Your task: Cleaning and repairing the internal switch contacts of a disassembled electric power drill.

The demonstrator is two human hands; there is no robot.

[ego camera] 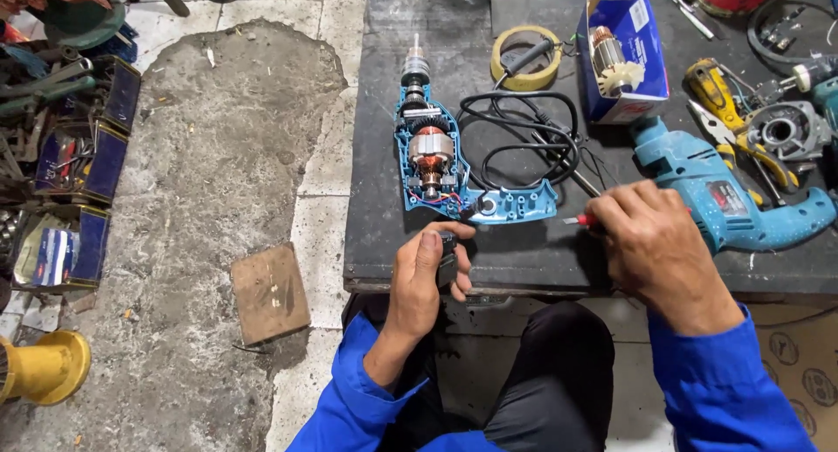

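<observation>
I see left hand [425,273] fingers curled round a small black part [446,258], just below the opened drill [445,168] | right hand [650,242] closed on a red-handled screwdriver [580,219], right of the drill's grip | black cord [524,138] coiled beside the drill | second drill [729,194] further right | all on the dark bench [393,85].

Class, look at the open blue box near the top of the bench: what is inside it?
Inside the blue box lies a motor armature with copper windings and a pale fan end. Anything beneath it is hidden by the box walls.
</observation>
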